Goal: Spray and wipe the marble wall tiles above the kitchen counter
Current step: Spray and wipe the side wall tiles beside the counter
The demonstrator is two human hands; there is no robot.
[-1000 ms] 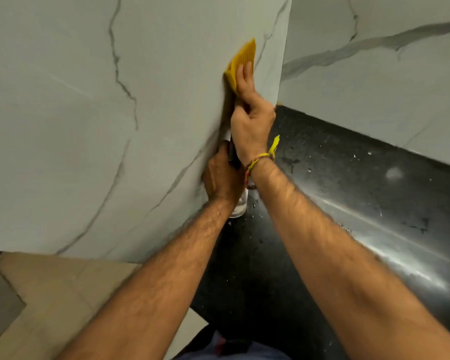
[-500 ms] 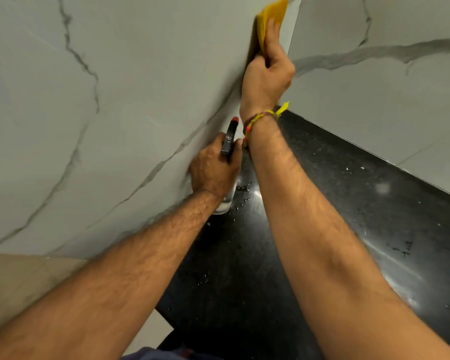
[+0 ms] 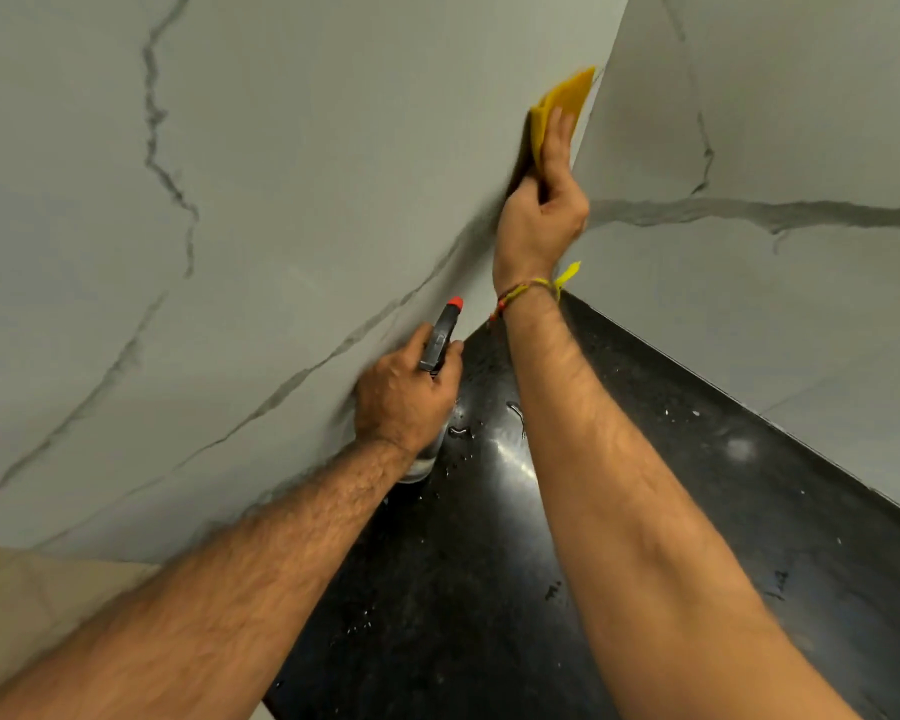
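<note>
My right hand (image 3: pixel 539 220) presses a folded yellow cleaning cloth (image 3: pixel 562 109) flat against the grey-veined marble wall tile (image 3: pixel 292 163), high up and just beside the inside corner where that tile meets the second marble wall (image 3: pixel 780 122). The fingers (image 3: pixel 556 148) of this hand lie long and straight along the cloth, pinning it to the stone, while the thumb side curls in beneath them; the cloth's upper edge sticks out past my fingertips toward the corner. A braided thread bracelet with a yellow tassel (image 3: pixel 533 289) sits on that wrist, below the cloth. My left hand (image 3: pixel 404 394) is lower, well under the cloth and close to the same tile, and its fingers are wrapped round the neck of a clear plastic spray bottle with a black trigger head and a red nozzle tip (image 3: pixel 441 335). The nozzle points up, toward the cloth, and the bottle's clear base shows below the heel of my hand, just above the glossy black stone counter (image 3: pixel 697 459); I cannot tell whether the base touches it. The counter runs from the corner below the cloth out toward me, and scattered water droplets (image 3: pixel 461 431) lie on it just beside the bottle. A beige surface (image 3: pixel 37 600) shows beneath the tile's lower edge, far from the cloth.
</note>
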